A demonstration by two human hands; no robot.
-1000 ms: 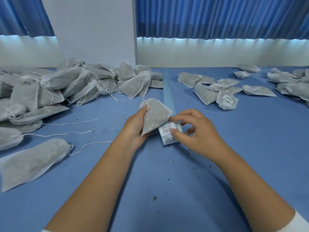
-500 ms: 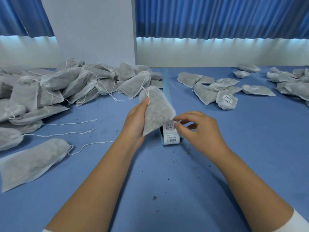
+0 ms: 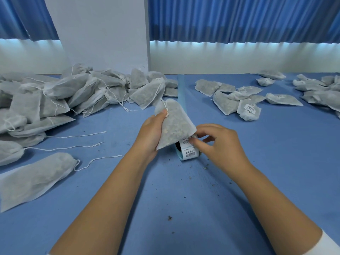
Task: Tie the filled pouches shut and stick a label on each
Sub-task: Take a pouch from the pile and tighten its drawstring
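Drawstring pouch [image 3: 174,126] just above label roll [image 3: 188,153] looks light, soft, loose-filled, so hold near the tied neck: left hand [image 3: 150,134] fingers wrap its edge, right hand [image 3: 220,144] fingers pinch a label [image 3: 186,142].

I'm at a blue table [image 3: 276,172], flecked with dark crumbs. Blue curtains [image 3: 239,19] hang across the back, split by a white pillar [image 3: 103,30]. Bright light glows under their hems onto the white wall [image 3: 239,59].
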